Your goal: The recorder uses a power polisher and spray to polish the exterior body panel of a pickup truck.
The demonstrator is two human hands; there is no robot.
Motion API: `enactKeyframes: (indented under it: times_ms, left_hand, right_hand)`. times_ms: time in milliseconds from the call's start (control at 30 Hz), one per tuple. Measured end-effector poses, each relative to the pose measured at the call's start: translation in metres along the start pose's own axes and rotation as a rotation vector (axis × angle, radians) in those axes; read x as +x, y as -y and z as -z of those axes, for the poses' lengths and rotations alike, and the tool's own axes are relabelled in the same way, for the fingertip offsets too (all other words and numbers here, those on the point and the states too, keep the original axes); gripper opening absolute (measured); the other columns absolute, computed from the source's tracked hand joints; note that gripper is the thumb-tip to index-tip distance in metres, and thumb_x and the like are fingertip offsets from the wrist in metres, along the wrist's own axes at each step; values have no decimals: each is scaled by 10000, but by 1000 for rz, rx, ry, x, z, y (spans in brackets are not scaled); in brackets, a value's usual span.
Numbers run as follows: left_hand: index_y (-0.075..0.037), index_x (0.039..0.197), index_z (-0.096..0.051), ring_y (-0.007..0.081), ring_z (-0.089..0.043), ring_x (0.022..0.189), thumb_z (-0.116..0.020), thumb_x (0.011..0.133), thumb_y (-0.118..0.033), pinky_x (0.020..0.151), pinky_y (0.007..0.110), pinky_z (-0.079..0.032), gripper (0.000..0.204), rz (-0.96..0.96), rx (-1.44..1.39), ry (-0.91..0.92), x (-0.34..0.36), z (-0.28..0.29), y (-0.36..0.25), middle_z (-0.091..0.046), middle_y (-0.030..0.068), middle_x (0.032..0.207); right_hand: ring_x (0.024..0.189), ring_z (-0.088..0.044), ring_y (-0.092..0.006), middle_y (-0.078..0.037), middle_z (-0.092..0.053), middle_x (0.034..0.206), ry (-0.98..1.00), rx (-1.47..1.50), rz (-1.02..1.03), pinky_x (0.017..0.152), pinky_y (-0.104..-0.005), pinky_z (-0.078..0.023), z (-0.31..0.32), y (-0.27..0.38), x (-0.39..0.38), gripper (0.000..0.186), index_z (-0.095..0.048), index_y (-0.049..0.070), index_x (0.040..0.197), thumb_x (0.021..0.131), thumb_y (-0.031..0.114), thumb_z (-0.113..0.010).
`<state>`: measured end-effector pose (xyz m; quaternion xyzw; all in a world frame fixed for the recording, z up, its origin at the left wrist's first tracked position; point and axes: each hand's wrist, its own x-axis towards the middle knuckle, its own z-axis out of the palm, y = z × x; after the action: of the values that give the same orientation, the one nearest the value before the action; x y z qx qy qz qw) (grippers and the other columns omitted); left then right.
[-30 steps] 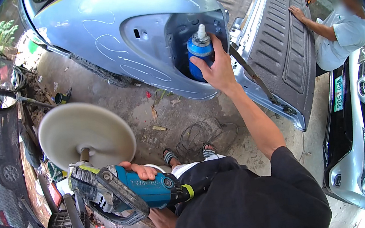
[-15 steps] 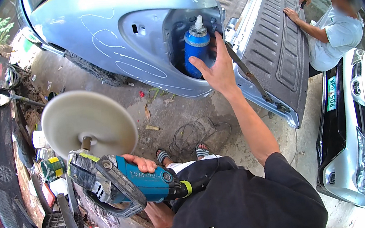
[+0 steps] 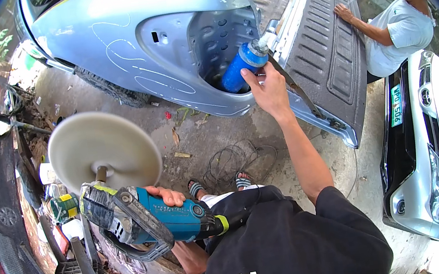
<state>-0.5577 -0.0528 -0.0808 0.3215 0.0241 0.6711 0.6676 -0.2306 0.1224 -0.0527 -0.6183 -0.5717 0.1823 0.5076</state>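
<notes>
My right hand [image 3: 265,87] reaches forward and grips a blue spray bottle [image 3: 239,67], tilted, at the opening in the rear corner of a pale blue pickup body [image 3: 122,33]. My left hand [image 3: 167,195] holds a blue electric polisher [image 3: 156,223] by its body, low and to the left. Its round white foam pad [image 3: 102,149] faces up and away from the car. The polisher's black cord runs back toward my waist.
The grey tailgate [image 3: 324,51] hangs open to the right; another person in a white shirt [image 3: 402,30] rests both hands on it. A white car [image 3: 437,147] is parked at the right. A black cable [image 3: 236,159] coils on the concrete by my feet. Clutter and tins [image 3: 62,207] lie left.
The bottle in my right hand has tipped from nearly upright to slanted, nozzle pointing right. The polisher and its pad have shifted slightly right; the view has moved closer.
</notes>
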Motion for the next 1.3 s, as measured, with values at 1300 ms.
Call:
enactKeyframes:
  times_ms: [1300]
  left_hand:
    - [53, 1502, -418, 516, -618, 1129, -486, 900, -807, 939, 589, -534, 1052, -132, 98, -220, 138, -92, -62, -581, 382, 1300]
  right_hand:
    - [1191, -646, -423, -274, -645, 1288, 876, 567, 112, 1036, -469, -493, -32, 137, -154, 998, -289, -25, 1537, 824, 369, -865]
